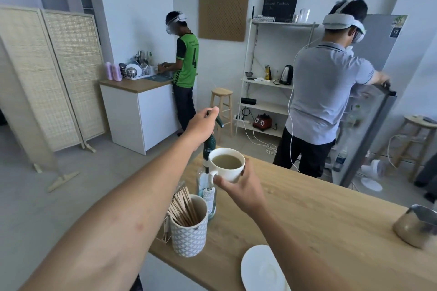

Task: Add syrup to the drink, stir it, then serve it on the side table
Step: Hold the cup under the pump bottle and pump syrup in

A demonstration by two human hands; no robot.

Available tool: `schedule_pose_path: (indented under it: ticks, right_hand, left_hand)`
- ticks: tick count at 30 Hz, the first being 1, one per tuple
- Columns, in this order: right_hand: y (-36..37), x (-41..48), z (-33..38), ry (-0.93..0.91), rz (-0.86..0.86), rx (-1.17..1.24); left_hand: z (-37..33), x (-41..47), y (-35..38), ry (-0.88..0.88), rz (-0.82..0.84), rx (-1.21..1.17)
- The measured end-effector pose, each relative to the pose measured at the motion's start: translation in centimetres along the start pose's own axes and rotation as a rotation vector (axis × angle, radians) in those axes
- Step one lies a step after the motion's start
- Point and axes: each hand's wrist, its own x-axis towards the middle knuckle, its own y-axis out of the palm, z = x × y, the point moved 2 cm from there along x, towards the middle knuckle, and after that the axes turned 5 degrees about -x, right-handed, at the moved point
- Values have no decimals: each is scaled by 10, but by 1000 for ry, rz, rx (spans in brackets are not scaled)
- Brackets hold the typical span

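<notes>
Wooden counter (307, 215) is bearing the syrup bottle (207, 186); left hand (202, 123) is gripping its pump top, right hand (241, 186) is holding the cup (227, 164) (pale drink inside) just beside it.

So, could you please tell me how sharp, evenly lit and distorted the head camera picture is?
Head view: soft, even daylight with only faint shadows. The white cup in the right hand is sharp, as is the left hand on the syrup bottle's pump. Wide-angle distortion bends the woven screen and stretches the forearms. The steel pitcher at the edge is slightly smeared.
</notes>
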Motion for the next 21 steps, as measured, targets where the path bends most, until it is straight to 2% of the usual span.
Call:
schedule_pose_path:
  ticks: [7,21]
  right_hand:
    - [-2,23,6,6,-9,-14]
    - [-2,35,17,-26,-26,-9]
  left_hand:
    - [12,2,-3,-227,121,-13]
    - [20,5,-9,-212,123,-25]
